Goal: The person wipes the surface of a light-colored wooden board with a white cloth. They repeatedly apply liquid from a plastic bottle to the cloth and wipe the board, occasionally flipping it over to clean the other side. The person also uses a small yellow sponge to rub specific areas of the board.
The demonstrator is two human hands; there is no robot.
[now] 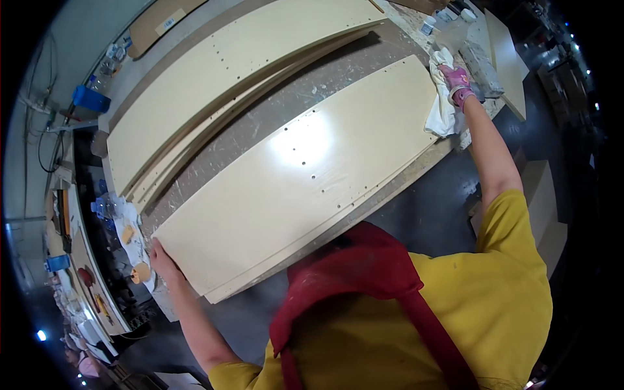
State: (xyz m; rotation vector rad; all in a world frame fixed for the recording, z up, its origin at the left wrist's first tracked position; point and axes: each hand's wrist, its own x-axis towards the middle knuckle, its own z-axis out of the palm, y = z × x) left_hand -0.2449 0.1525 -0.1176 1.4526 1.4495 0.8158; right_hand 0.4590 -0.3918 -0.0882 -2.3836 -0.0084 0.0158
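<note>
A long cream-coloured panel [260, 188] with small drilled holes lies slantwise on the worktable in front of me, on top of at least one more panel. My bare left hand [164, 261] grips its left end near the corner, with some fingers hidden. At the far right end, my right hand [457, 81] wears a pink patterned glove and is closed on a bunched white cloth [442, 116]. The cloth touches the panel's right end and hangs over the edge.
Farther back lies a stack of similar drilled panels [195, 97]. A grey block [481, 68] and a small white bottle [428, 26] are beyond the cloth. A blue bin [91, 99] hangs at the far left. Orange sponge-like pieces [140, 273] sit beside my left hand.
</note>
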